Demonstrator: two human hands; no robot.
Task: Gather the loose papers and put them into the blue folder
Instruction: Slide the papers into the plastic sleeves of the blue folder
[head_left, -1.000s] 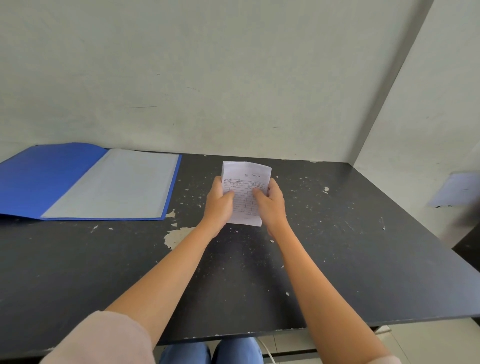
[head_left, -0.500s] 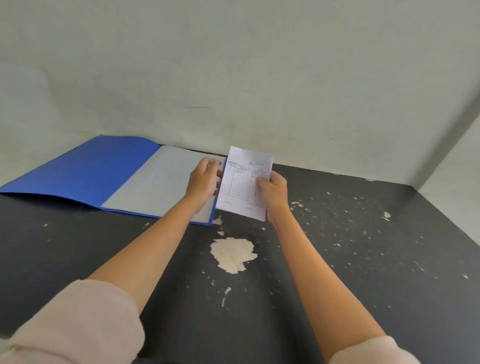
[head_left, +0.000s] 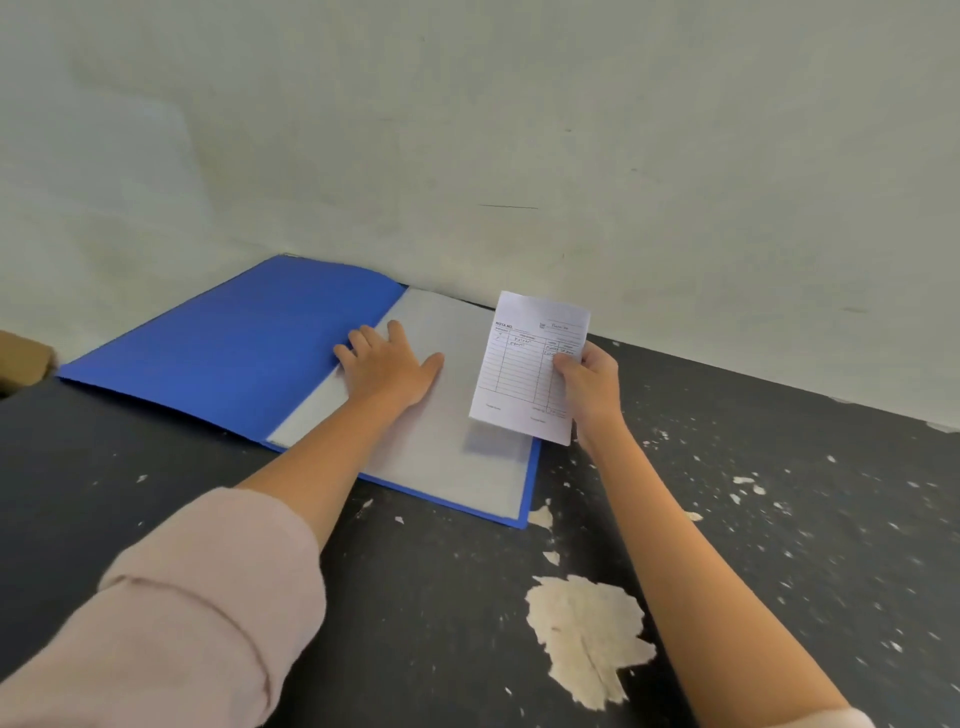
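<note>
Above the scuffed black table (head_left: 415, 613), the right hand (head_left: 589, 389) pinches the small white ruled paper slips (head_left: 524, 364), raised over the right edge of the open blue folder (head_left: 234, 348). The left hand (head_left: 387, 366) lies flat, fingers straight, on the folder's pale inner sheet (head_left: 457, 452), near the table's far edge.

Left hand (head_left: 387, 366): palm down, fingers straight and slightly spread; forearm bare, pink sleeve (head_left: 197, 597) at the elbow. Right hand (head_left: 589, 387): raised, thumb and curled fingers pinching papers (head_left: 524, 364) at their right edge; forearm extended
</note>
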